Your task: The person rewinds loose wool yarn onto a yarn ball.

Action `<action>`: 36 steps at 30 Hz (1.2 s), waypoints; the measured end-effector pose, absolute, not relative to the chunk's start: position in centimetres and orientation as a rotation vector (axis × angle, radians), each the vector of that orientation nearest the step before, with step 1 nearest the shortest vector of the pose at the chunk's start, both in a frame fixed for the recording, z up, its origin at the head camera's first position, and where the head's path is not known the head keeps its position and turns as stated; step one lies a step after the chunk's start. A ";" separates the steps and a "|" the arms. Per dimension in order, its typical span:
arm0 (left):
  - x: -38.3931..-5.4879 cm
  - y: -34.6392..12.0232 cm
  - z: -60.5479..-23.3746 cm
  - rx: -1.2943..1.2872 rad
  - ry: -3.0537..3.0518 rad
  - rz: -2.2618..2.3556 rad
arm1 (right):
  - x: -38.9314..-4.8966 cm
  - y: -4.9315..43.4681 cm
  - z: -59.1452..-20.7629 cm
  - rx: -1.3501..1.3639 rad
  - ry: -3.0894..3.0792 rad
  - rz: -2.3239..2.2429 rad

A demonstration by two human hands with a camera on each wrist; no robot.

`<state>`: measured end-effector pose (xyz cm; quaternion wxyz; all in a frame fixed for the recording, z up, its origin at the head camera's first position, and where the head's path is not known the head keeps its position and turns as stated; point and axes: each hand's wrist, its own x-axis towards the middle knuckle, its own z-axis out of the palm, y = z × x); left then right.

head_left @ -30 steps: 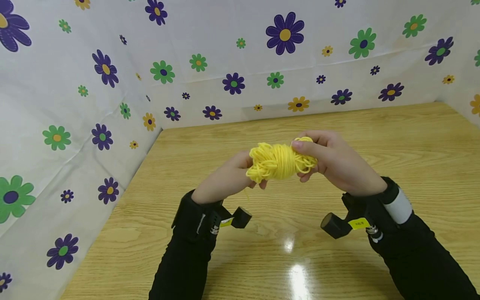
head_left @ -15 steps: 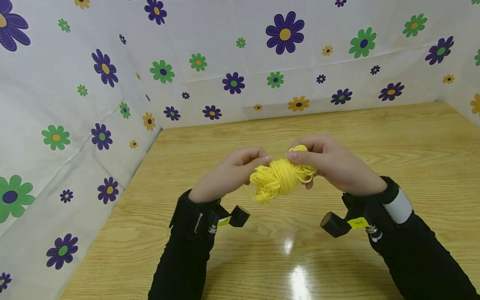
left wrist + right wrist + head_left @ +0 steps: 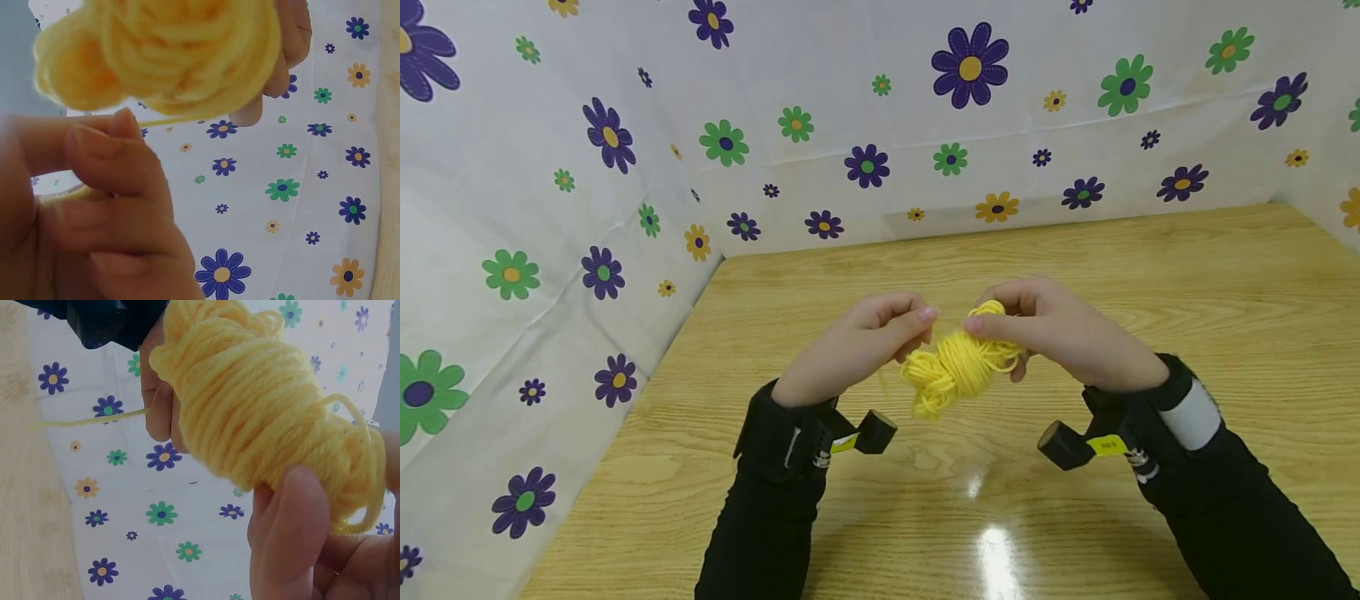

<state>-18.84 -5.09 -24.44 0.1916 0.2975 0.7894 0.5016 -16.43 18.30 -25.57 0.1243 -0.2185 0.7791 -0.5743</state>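
Note:
A bundle of yellow yarn [image 3: 961, 367], wound tightly round its middle with loops at both ends, is held up above the wooden table. My right hand [image 3: 1063, 335] grips its right end, the thumb [image 3: 294, 531] pressed along the side. Just left of the bundle, my left hand [image 3: 863, 343] pinches a single yarn strand [image 3: 181, 119] that runs from the bundle to its thumb and forefinger. The other fingers [image 3: 119, 225] of that hand are curled. In the right wrist view, a loose yarn tail [image 3: 94, 419] trails out past the left fingers.
The wooden table [image 3: 715, 500] spreads beneath both hands. A white cloth with purple, green and orange flowers [image 3: 820, 75] hangs behind the table and along its left side. Both wrists carry black camera mounts [image 3: 1067, 446].
My left hand has let go of the bundle's left end and now pinches a strand beside it. The bundle's left end has tipped down, and my right hand has lowered slightly leftward.

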 end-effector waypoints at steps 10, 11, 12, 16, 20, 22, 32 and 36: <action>-18.5 -5.3 -24.1 0.857 2.223 1.411 | -16.7 18.1 -25.7 -0.590 2.373 -1.581; -18.4 -5.3 -24.0 0.854 2.225 1.410 | -16.7 18.1 -25.7 -0.589 2.382 -1.572; -18.4 -5.3 -24.0 0.851 2.229 1.407 | -16.7 18.1 -25.7 -0.587 2.388 -1.566; -18.4 -5.3 -23.9 0.841 2.245 1.393 | -16.8 18.0 -25.7 -0.578 2.398 -1.541; -18.3 -5.3 -23.9 0.845 2.259 1.379 | -16.8 17.9 -25.7 -0.575 2.395 -1.514; -18.2 -5.3 -23.9 0.854 2.256 1.380 | -16.8 17.9 -25.7 -0.579 2.397 -1.506; -17.3 -5.1 -23.6 0.929 2.235 1.386 | -16.9 17.9 -25.8 -0.528 2.464 -1.580; -17.3 -5.1 -23.6 0.957 2.245 1.385 | -17.0 17.9 -25.8 -0.480 2.455 -1.669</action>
